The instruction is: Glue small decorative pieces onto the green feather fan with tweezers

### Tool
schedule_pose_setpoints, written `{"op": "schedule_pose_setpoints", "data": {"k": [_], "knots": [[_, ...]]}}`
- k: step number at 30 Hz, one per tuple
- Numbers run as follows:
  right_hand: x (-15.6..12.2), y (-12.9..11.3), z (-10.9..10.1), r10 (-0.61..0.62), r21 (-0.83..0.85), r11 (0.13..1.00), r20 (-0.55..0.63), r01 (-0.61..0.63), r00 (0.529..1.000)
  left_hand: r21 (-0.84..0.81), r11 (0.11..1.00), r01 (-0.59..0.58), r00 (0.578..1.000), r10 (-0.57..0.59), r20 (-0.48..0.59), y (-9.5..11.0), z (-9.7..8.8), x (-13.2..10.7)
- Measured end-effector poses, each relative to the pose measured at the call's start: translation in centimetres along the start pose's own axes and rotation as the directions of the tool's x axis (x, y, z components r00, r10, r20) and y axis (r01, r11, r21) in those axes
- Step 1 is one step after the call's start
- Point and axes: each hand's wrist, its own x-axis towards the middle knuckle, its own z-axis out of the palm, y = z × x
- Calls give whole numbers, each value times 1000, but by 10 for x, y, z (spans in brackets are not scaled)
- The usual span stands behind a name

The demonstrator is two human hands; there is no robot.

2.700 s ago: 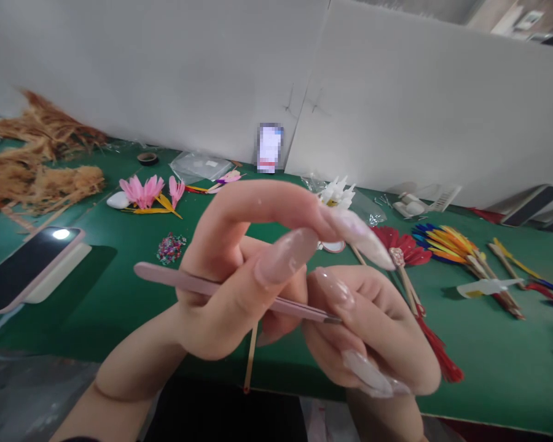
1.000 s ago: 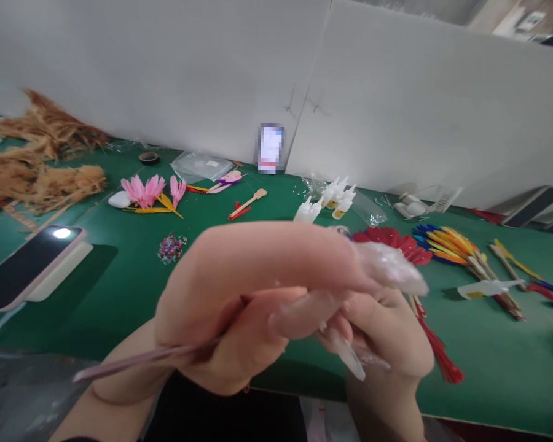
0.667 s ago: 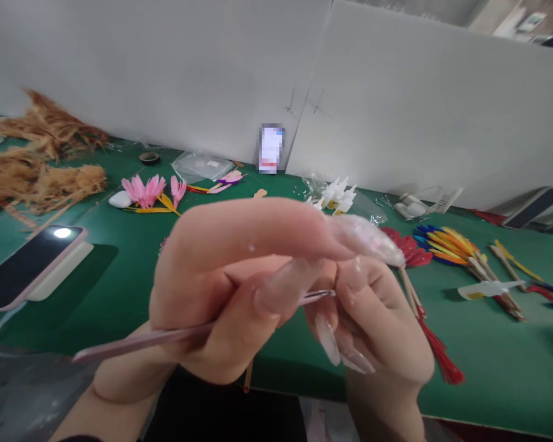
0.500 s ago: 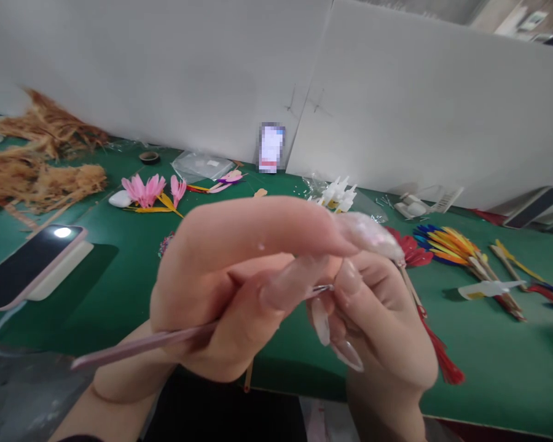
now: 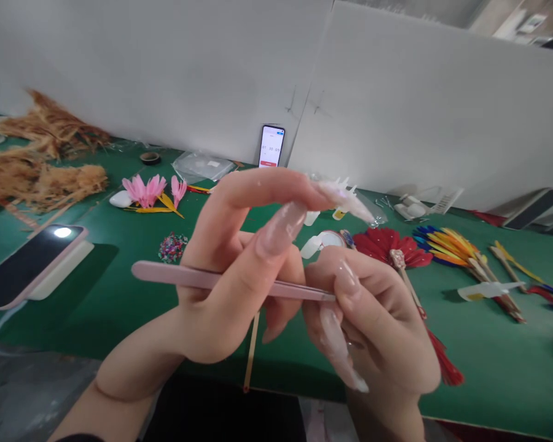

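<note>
My left hand (image 5: 221, 307) grips pink tweezers (image 5: 175, 275) between thumb and middle finger, with the long-nailed index finger stretched out above. The tweezers lie almost level, and their tip touches the thumb side of my right hand (image 5: 387, 331). My right hand is curled shut, fingers folded inward; whatever sits between them is hidden. A thin wooden stick (image 5: 250, 356) shows below my left hand, its upper end hidden. Both hands hover over the near edge of the green table (image 5: 488, 350).
Behind the hands lie a red feather fan (image 5: 382, 242) with a red tassel, a multicoloured feather fan (image 5: 447, 242), pink feather flowers (image 5: 145, 190), sequins (image 5: 171, 247) and tan feathers (image 5: 37, 178). A phone (image 5: 27, 264) lies left; another phone (image 5: 271, 146) leans on the white wall.
The tweezers' back end has swung up from pointing down-left to nearly level. My left index finger has lifted. The tip stays at my right hand's fingers.
</note>
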Motion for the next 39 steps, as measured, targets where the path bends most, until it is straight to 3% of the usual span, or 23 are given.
{"op": "schedule_pose_setpoints", "data": {"k": [6, 24, 28, 33, 39], "knots": [[0, -3, 2, 75, 79, 994, 45, -78, 996, -49, 998, 47, 997, -44, 67, -6, 0, 0], [-4, -4, -2, 37, 123, 991, 121, -52, 992, -82, 995, 61, 996, -55, 69, -5, -2, -1], [-6, -2, 0, 59, 116, 991, 101, -71, 993, -59, 997, 47, 999, -45, 26, -4, -1, -1], [-5, 2, 0, 2, 99, 995, -21, 0, 1000, -28, 999, 28, 1000, -29, -3, -2, 3, 0], [-1, -3, -4, 34, 15, 999, 4, -34, 999, -30, 995, 94, 995, -95, -20, -1, 2, 1]]}}
